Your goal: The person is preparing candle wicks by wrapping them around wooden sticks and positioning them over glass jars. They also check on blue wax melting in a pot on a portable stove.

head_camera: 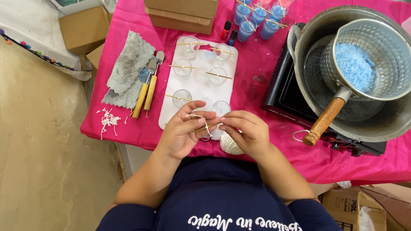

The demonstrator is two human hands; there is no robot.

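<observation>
A bright pink cloth (274, 64) covers the table, with a tan floor down the left of the frame and cardboard boxes (85, 28) at the upper left. Just below the centre my left hand (184, 132) and right hand (246, 130) meet over the near edge of a white tray (199, 85). Between them is a thin wooden stick (209, 126) with a pale wick string (203, 122) looped about it. My left thumb and fingers are pressed together on the stick and string, and my right fingertips pinch its other end. A ball of off-white string (230, 146) sits under my right hand.

At left lie string scraps (109, 120), a grey rag (128, 70) and two yellow-handled tools (145, 87). The tray holds small clear glasses (183, 67), each crossed by a stick; they look empty. Top centre, more glasses (257, 19) are filled with blue wax. At right, on a black burner (282, 90), a large metal pot (321, 25) holds a hammered saucepan (385, 51) with a wooden handle, and blue wax flakes (355, 66) lie inside it.
</observation>
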